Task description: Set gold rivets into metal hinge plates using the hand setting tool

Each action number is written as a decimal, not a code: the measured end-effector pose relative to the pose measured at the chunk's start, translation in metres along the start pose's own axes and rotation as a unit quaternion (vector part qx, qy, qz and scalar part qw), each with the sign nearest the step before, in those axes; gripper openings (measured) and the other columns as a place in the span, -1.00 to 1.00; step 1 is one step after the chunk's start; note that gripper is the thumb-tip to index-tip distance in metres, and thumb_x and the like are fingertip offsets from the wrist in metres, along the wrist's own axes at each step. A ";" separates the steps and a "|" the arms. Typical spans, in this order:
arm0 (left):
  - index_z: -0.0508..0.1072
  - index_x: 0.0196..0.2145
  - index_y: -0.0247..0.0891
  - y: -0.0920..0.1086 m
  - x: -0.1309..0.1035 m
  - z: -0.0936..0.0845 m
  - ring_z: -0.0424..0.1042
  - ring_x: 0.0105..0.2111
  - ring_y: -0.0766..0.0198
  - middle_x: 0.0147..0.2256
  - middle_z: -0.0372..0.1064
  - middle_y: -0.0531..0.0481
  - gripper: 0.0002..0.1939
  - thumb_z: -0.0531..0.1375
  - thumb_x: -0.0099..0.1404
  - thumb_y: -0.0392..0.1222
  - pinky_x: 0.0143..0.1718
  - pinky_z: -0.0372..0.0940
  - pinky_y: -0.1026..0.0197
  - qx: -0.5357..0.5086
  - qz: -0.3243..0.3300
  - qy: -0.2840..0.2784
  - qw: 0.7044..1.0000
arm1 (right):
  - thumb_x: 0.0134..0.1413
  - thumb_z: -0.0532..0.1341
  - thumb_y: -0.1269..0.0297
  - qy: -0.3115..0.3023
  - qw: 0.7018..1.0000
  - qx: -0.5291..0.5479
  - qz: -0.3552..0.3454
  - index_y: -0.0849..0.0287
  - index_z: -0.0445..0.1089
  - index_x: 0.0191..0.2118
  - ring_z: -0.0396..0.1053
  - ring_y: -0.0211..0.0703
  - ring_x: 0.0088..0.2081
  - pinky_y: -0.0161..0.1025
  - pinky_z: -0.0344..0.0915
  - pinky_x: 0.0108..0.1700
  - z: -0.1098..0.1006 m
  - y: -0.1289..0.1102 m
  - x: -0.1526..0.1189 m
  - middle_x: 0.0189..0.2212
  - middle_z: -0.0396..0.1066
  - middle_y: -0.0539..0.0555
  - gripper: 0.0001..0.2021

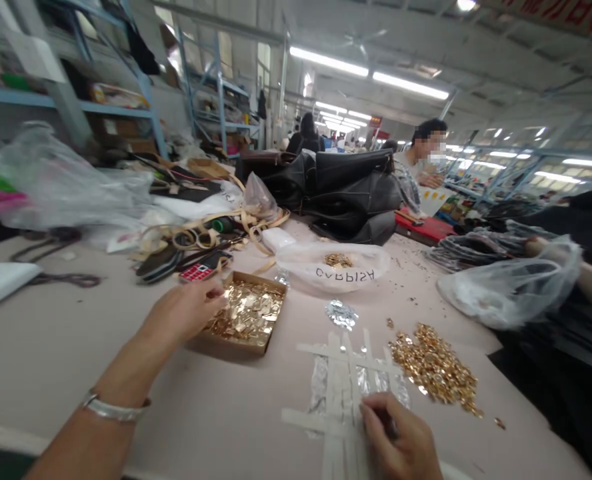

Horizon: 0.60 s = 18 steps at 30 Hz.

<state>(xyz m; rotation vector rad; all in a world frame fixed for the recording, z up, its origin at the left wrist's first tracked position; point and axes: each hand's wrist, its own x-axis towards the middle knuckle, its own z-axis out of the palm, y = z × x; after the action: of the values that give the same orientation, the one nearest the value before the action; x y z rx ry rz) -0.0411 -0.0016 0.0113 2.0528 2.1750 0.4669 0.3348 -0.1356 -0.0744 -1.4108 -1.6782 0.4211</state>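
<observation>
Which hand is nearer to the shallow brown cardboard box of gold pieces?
Left. The left hand is at the box, partly over its left side; the right hand is farther right, at whitish tape strips.

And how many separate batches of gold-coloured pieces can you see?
3: one in the cardboard box by the left hand, one in the lettered plastic bag, one loose pile near the right hand. Bags may hide more.

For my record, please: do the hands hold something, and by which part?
Cannot be told: left hand is at the box of gold pieces, right hand at the pale strips; nothing held shows clearly.
</observation>
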 end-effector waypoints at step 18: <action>0.60 -0.21 -0.15 0.011 0.009 0.028 0.45 -0.04 0.05 -0.10 0.53 -0.09 -0.77 0.17 0.25 -0.27 0.02 0.28 0.11 -0.005 0.136 -0.077 0.988 | 0.24 0.20 0.19 -0.017 0.999 0.015 -0.027 0.10 0.47 -0.34 0.40 -0.24 -0.49 -0.39 0.31 -0.40 -0.003 0.013 -0.006 -0.52 0.45 0.01 -0.82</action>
<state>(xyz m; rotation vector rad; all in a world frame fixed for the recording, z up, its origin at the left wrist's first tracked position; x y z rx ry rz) -0.0236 0.0116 -0.0110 2.3068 1.8136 0.3310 0.3450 -0.1381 -0.0841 -1.3395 -1.7257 0.4405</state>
